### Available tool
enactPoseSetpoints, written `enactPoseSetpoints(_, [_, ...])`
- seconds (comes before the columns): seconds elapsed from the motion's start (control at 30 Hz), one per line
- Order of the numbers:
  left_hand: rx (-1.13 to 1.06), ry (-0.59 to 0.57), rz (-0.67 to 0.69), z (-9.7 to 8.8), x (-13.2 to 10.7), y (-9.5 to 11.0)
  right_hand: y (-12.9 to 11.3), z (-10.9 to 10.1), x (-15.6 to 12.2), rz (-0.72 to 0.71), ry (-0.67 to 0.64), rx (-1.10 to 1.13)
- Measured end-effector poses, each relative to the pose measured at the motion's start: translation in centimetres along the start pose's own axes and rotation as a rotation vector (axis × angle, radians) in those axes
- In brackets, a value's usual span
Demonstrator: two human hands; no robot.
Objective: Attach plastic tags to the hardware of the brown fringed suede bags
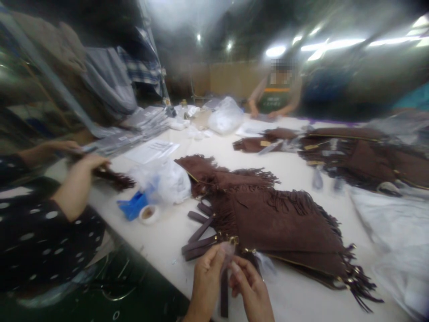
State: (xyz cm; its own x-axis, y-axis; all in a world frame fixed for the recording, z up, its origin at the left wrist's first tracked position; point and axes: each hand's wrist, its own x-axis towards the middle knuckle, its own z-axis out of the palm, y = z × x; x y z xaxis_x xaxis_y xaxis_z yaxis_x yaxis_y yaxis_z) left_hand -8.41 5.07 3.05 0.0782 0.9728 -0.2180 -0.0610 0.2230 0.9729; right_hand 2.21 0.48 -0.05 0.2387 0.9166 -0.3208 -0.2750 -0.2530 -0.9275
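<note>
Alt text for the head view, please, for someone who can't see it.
The left hand and right hand pinch clear plastic film by a flat dark-brown strap at a white table. Beyond them lie fringed dark-brown bags; at left, a person in a black, white-dotted top handles a fringed brown piece.

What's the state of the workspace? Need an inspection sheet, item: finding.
Surface: white table, widely covered.
Job's things: brown fringed bags piled near the hands; dark strap hanging between them.
Clutter: blue wrapper, roll of tape, white plastic bag, papers.
Hands: left hand pinches clear plastic by the strap; right hand close beside, exact grip too blurred to tell.
Cables: nothing seen.
Surroundings: co-worker in spotted clothing at left; person across; lights overhead.
</note>
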Motion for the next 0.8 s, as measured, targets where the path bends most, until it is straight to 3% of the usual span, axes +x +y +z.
enactPoseSetpoints(0.17, [0.024,0.024,0.009,0.5,-0.3,0.9,0.0,0.4,0.3,0.027,0.008,0.075])
enactPoseSetpoints(0.47, [0.007,0.024,-0.017,1.3,0.2,1.4,-0.5,1.9,-0.2,0.004,0.157,0.109])
enactPoseSetpoints(0.63, [0.174,0.05,0.099,1.7,0.4,0.7,0.3,2.0,0.2,0.089,0.103,0.162])
enactPoseSetpoints(0.8, [0.347,0.097,0.251,2.1,0.5,0.2,-0.3,2.6,0.4,0.095,0.184,0.253])
